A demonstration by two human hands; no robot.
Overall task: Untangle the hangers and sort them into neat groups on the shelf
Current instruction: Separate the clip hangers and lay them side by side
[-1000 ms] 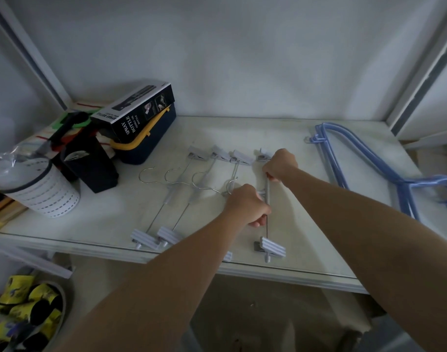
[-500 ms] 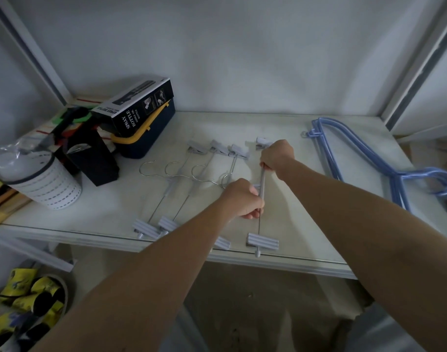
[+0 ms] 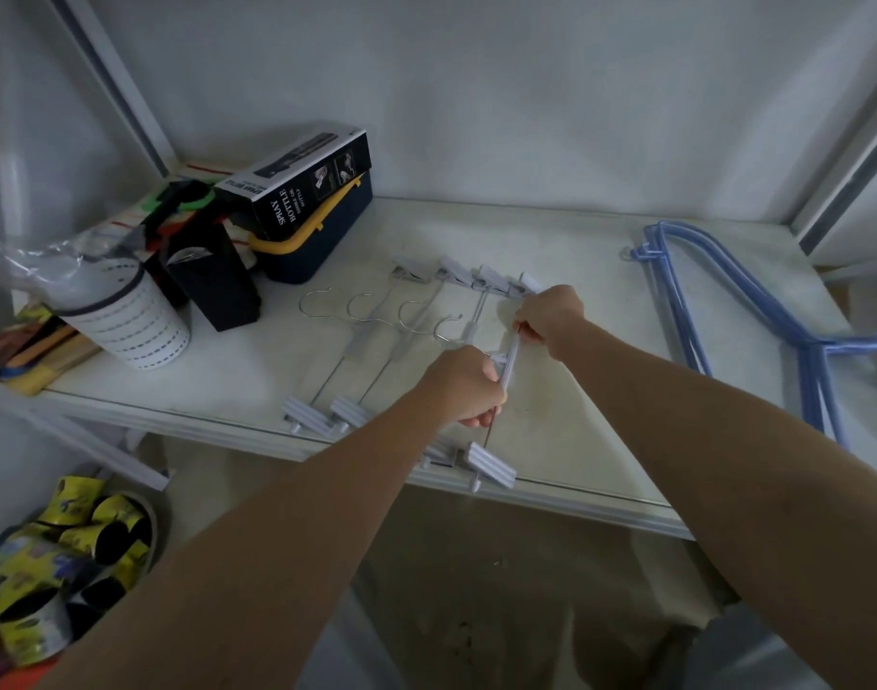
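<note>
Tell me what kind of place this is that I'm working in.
Probably a home storage closet or utility nook: a white shelf set in a white-walled alcove, grey metal clip hangers and blue plastic hangers laid on it, and household clutter like a black spray bottle box at its left end.

Metal, plastic and card on a smooth pale shelf

The clip hangers (image 3: 372,336) have thin shiny metal wire hooks and rods, with matt ribbed pale plastic clips; the blue hangers (image 3: 725,301) look like smooth, slightly glossy plastic. The shelf (image 3: 601,440) is a smooth, pale, faintly sheened board. The spray bottle box (image 3: 297,191) is printed card with a slight gloss, lying on a dark plastic case (image 3: 327,241) with a smooth yellow handle. The white cup (image 3: 128,321) looks like matt paper under crinkled clear film.
</note>
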